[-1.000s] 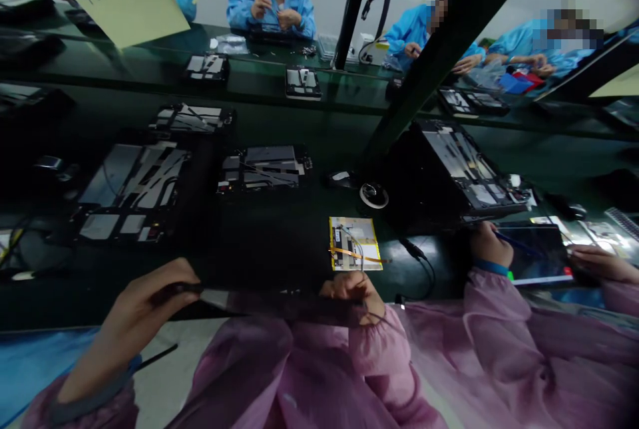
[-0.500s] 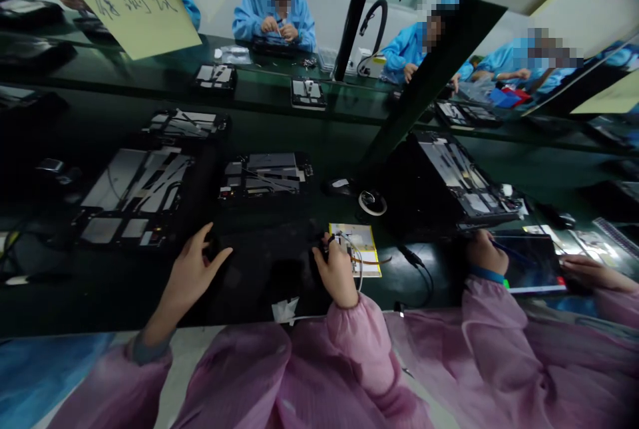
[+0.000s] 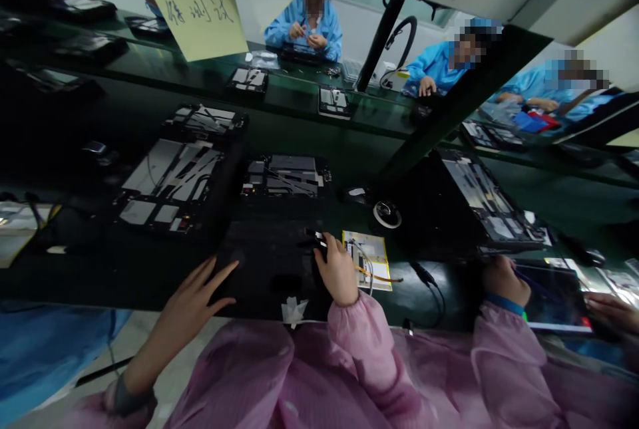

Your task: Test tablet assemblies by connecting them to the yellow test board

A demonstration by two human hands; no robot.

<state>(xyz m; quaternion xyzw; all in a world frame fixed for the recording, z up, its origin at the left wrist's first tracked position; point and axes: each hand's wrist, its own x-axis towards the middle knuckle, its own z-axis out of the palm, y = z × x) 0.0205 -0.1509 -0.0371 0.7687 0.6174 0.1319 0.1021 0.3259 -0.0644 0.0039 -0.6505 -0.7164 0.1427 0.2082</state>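
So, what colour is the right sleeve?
The right sleeve is pale pink, best in the head view.

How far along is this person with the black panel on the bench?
Done: an opened device lies nearby with its insides showing. In hand: the right hand holds a small white-tipped part at the black panel, the left hand at its edge. Left: the yellow-edged board with wires lies unattached beside it, as far as visible.

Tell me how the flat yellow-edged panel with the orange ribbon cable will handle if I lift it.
The flat yellow-edged panel looks thin, so it is probably light and may flex if lifted by one edge. The orange ribbon cable and thin wires look floppy and could snag. It may also slide easily on the glossy green bench top.
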